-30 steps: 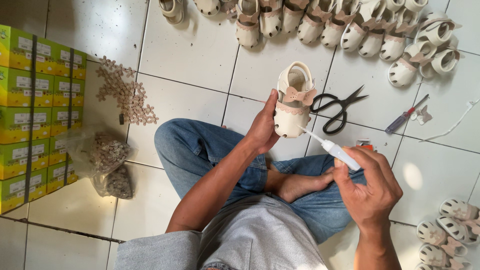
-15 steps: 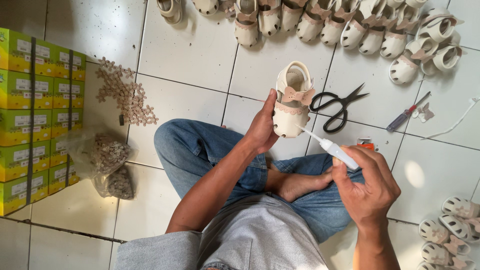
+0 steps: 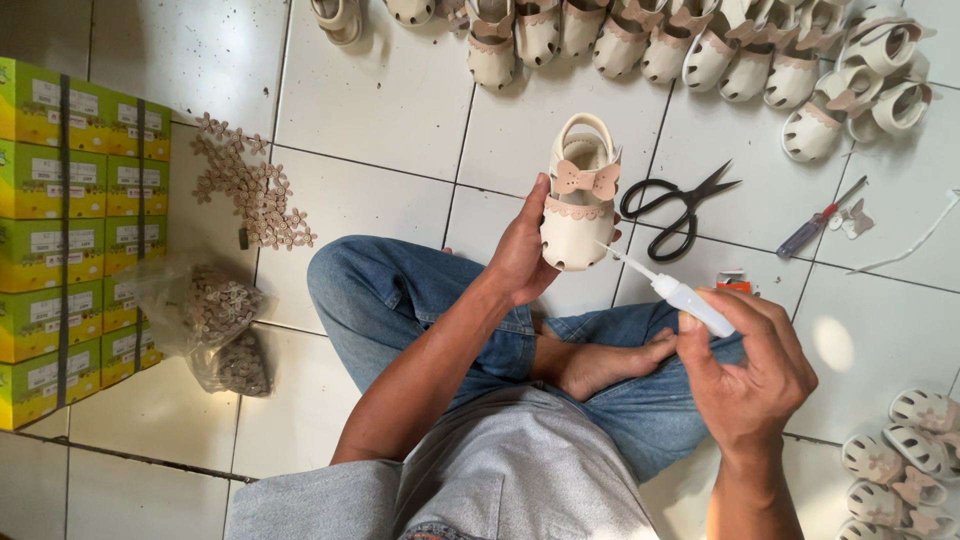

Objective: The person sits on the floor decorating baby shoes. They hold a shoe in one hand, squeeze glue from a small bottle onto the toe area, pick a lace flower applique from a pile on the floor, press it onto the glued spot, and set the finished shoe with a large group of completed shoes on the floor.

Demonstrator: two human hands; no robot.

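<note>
1. A person is sitting cross-legged in blue jeans (image 3: 400, 300) on a white tiled floor (image 3: 380, 100).
2. Green and yellow boxes (image 3: 70, 230) are standing stacked at the far left.
3. A row of cream sandals (image 3: 700, 45) is lying along the top edge.
4. The left hand (image 3: 522, 250) is gripping a small cream sandal (image 3: 578, 215) with a pink bow, holding it upright above the knees.
5. The right hand (image 3: 745, 375) is pinching a white glue applicator (image 3: 690, 300) – its thin tip is touching the sandal's side.
6. Black scissors (image 3: 675, 205) are lying just beyond the sandal.
</note>
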